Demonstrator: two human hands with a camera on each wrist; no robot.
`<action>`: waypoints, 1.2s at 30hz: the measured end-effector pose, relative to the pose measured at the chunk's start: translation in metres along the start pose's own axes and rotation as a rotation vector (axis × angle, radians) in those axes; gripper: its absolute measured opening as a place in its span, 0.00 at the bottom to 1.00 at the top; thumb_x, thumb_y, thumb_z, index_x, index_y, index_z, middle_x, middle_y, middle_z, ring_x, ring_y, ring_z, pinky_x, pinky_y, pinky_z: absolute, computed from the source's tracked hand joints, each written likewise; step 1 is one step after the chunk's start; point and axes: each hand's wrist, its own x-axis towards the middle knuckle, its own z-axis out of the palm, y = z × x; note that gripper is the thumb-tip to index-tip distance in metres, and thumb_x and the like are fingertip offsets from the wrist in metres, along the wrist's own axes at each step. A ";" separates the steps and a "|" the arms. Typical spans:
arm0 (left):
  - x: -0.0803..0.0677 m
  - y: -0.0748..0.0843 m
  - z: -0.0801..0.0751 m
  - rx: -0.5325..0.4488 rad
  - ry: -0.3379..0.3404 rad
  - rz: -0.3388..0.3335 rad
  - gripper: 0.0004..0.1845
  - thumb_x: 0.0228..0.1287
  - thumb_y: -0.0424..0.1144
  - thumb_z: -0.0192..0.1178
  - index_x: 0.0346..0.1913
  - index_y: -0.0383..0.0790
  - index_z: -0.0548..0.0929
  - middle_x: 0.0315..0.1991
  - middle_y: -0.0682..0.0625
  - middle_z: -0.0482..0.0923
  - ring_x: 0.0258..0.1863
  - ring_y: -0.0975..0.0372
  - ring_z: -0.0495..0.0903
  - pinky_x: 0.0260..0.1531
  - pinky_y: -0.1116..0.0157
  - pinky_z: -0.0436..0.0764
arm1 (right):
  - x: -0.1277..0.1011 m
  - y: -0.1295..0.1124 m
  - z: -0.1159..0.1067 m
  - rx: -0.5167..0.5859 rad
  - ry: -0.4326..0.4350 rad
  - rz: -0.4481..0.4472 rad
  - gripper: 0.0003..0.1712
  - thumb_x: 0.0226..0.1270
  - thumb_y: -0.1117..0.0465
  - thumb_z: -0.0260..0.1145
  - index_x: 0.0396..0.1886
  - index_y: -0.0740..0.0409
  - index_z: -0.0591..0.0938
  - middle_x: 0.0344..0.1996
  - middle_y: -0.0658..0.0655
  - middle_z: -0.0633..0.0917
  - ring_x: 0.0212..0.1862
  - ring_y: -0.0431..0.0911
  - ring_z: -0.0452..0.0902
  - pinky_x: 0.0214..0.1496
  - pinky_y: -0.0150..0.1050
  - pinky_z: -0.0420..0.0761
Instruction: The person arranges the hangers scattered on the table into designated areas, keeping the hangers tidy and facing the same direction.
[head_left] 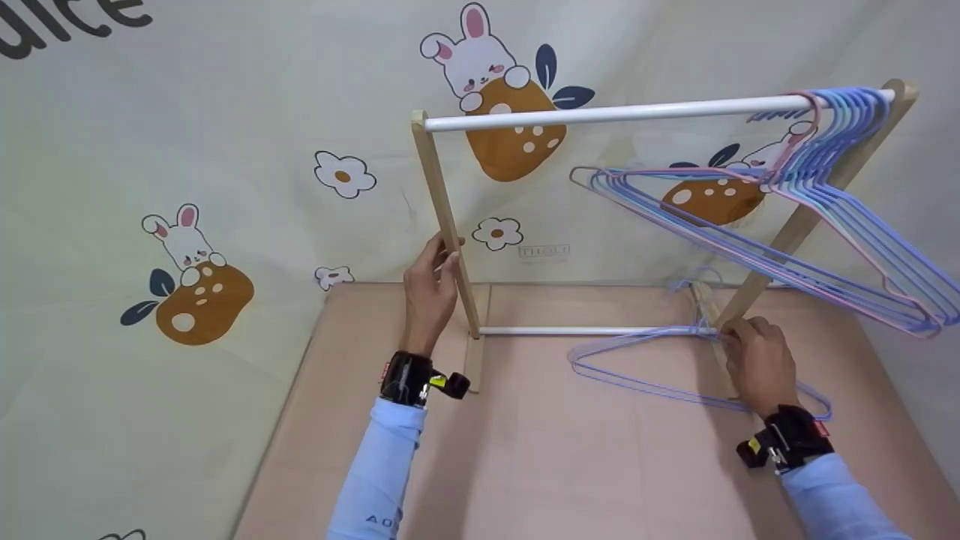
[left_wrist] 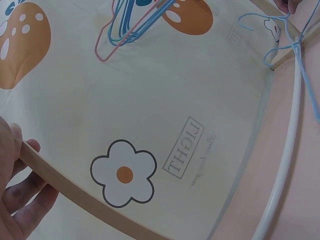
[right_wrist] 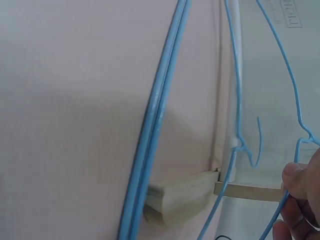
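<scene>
Left hand (head_left: pixel 431 281): curled round the rack's left post (head_left: pixel 448 225), at 9 o'clock.
Right hand (head_left: pixel 757 364): pinching blue hangers (head_left: pixel 637 382) lying on the table (head_left: pixel 525 465), at 4 o'clock.
Around: hung hangers (head_left: pixel 825 225) crowd the top rod (head_left: pixel 622 112), at 2 o'clock.
In the way: lower rod (head_left: pixel 585 331), touching the blue hangers' necks.

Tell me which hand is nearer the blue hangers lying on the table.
Right. The right hand pinches the blue hangers at their hooks; the left hand grips the rack's left post, well away.

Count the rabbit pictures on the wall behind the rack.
3. One rabbit sits low on the left, one rabbit at top centre is behind the white rail, and one rabbit at right is partly hidden by the hanging hangers; more may be hidden.
</scene>
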 end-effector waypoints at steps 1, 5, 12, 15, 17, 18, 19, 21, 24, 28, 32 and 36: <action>0.000 0.000 0.000 0.001 -0.001 0.000 0.17 0.67 0.24 0.50 0.57 0.27 0.72 0.48 0.36 0.77 0.50 0.49 0.77 0.45 0.64 0.79 | 0.001 -0.002 -0.001 0.002 0.001 0.001 0.05 0.58 0.73 0.66 0.33 0.62 0.80 0.31 0.60 0.76 0.35 0.57 0.70 0.28 0.53 0.70; 0.000 0.001 0.000 0.004 0.002 0.002 0.17 0.67 0.24 0.50 0.58 0.27 0.71 0.49 0.36 0.77 0.50 0.50 0.77 0.46 0.63 0.79 | 0.004 -0.006 -0.005 0.006 0.014 -0.014 0.05 0.58 0.73 0.65 0.33 0.62 0.79 0.31 0.60 0.75 0.34 0.56 0.69 0.28 0.52 0.70; 0.003 -0.012 0.002 0.011 0.007 0.009 0.17 0.67 0.23 0.50 0.58 0.28 0.72 0.49 0.38 0.77 0.50 0.50 0.77 0.46 0.63 0.79 | 0.009 -0.013 -0.009 0.024 0.049 -0.046 0.06 0.57 0.75 0.65 0.32 0.63 0.80 0.30 0.60 0.76 0.32 0.56 0.70 0.27 0.51 0.69; 0.003 -0.025 0.004 0.010 0.009 0.010 0.17 0.67 0.24 0.50 0.59 0.30 0.72 0.49 0.40 0.77 0.50 0.52 0.77 0.45 0.63 0.79 | 0.012 -0.016 -0.012 0.038 0.069 -0.058 0.07 0.56 0.77 0.64 0.32 0.63 0.80 0.30 0.60 0.76 0.32 0.56 0.69 0.28 0.51 0.69; 0.004 -0.032 0.005 0.009 0.010 0.007 0.18 0.68 0.26 0.51 0.60 0.33 0.72 0.49 0.42 0.77 0.50 0.54 0.77 0.45 0.64 0.79 | 0.013 -0.018 -0.013 0.046 0.078 -0.063 0.08 0.56 0.77 0.64 0.33 0.63 0.80 0.30 0.60 0.76 0.33 0.56 0.69 0.28 0.50 0.69; 0.003 -0.033 0.005 0.011 0.009 0.004 0.18 0.68 0.27 0.51 0.60 0.34 0.72 0.50 0.43 0.77 0.50 0.56 0.77 0.45 0.65 0.79 | 0.014 -0.019 -0.013 0.048 0.080 -0.065 0.07 0.56 0.76 0.64 0.33 0.63 0.80 0.30 0.60 0.76 0.33 0.56 0.69 0.28 0.50 0.69; 0.003 -0.034 0.004 0.014 0.008 -0.001 0.18 0.68 0.28 0.51 0.60 0.36 0.72 0.50 0.45 0.78 0.50 0.57 0.77 0.45 0.65 0.79 | 0.015 -0.020 -0.014 0.048 0.084 -0.066 0.07 0.56 0.76 0.65 0.33 0.63 0.80 0.30 0.60 0.76 0.33 0.56 0.70 0.28 0.50 0.69; 0.003 -0.035 0.004 0.018 0.005 -0.009 0.18 0.69 0.30 0.51 0.61 0.38 0.72 0.50 0.48 0.78 0.51 0.60 0.77 0.45 0.66 0.79 | 0.015 -0.022 -0.015 0.050 0.093 -0.071 0.07 0.57 0.75 0.65 0.33 0.62 0.80 0.30 0.59 0.76 0.33 0.55 0.70 0.28 0.49 0.69; 0.002 -0.035 0.004 0.025 0.002 -0.010 0.18 0.70 0.33 0.51 0.61 0.39 0.72 0.50 0.50 0.78 0.51 0.62 0.76 0.45 0.67 0.79 | 0.015 -0.026 -0.017 0.045 0.106 -0.091 0.06 0.57 0.75 0.66 0.32 0.62 0.80 0.30 0.59 0.76 0.32 0.54 0.70 0.27 0.48 0.69; 0.000 -0.035 0.004 0.028 -0.001 0.003 0.18 0.70 0.33 0.51 0.61 0.37 0.72 0.50 0.50 0.78 0.51 0.62 0.76 0.45 0.67 0.79 | 0.014 -0.031 -0.020 0.035 0.110 -0.114 0.07 0.56 0.74 0.67 0.32 0.61 0.80 0.28 0.57 0.74 0.31 0.52 0.68 0.25 0.46 0.68; 0.000 -0.035 0.004 0.041 -0.002 0.000 0.18 0.70 0.33 0.51 0.61 0.37 0.72 0.50 0.51 0.78 0.50 0.64 0.76 0.45 0.67 0.79 | 0.015 -0.037 -0.025 0.025 0.106 -0.124 0.07 0.57 0.74 0.66 0.33 0.61 0.79 0.28 0.56 0.73 0.32 0.51 0.68 0.25 0.45 0.66; 0.000 -0.036 0.004 0.039 -0.002 -0.007 0.18 0.70 0.33 0.51 0.61 0.38 0.72 0.50 0.51 0.78 0.50 0.64 0.76 0.45 0.68 0.79 | 0.017 -0.042 -0.030 0.019 0.107 -0.141 0.07 0.57 0.74 0.66 0.33 0.61 0.79 0.29 0.56 0.72 0.33 0.51 0.68 0.27 0.44 0.65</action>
